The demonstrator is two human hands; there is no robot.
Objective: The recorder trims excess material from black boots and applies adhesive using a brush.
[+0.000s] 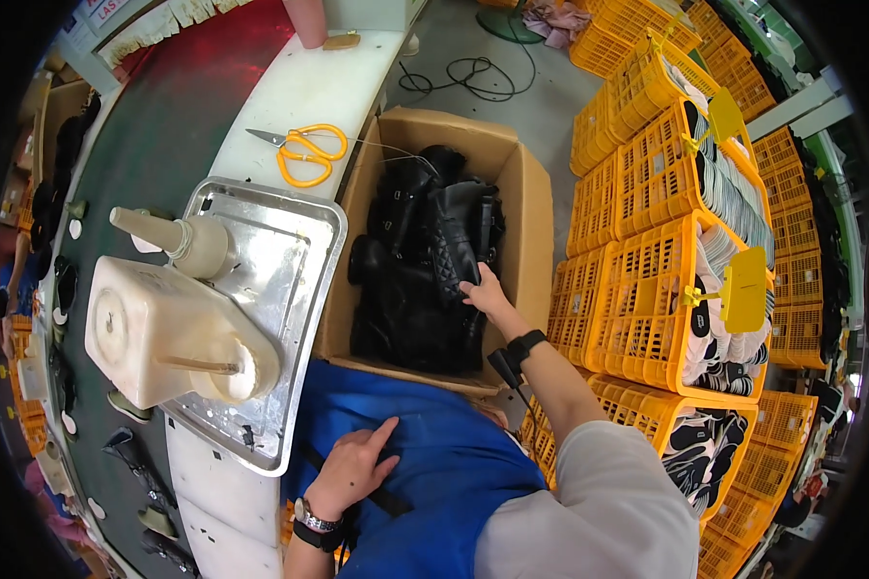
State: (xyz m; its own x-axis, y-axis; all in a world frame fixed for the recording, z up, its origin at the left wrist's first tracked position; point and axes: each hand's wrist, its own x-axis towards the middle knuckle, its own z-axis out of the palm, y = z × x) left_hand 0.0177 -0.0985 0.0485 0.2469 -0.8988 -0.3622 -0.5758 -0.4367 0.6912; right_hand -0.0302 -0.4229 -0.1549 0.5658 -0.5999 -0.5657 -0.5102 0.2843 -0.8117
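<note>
My right hand [489, 292] reaches into a cardboard box [534, 207], its fingers closed on the edge of a black quilted boot upper [451, 236]. More black boot uppers [396, 304] lie heaped under and around it, with small buckles on some. My left hand [359, 467] is over the blue apron [454, 444] on my lap, index finger stretched and thumb apart, holding nothing. Left of the box, yellow-handled scissors [307, 154] lie on the white bench edge [246, 121].
A metal tray [290, 261] on the bench carries a white glue container [154, 333] with a stick in it and a pale bottle [203, 246]. Left of it runs a dark green conveyor [116, 193] with shoe parts. Stacked yellow crates [637, 323] stand right of the box; a black cable [473, 77] lies on the floor.
</note>
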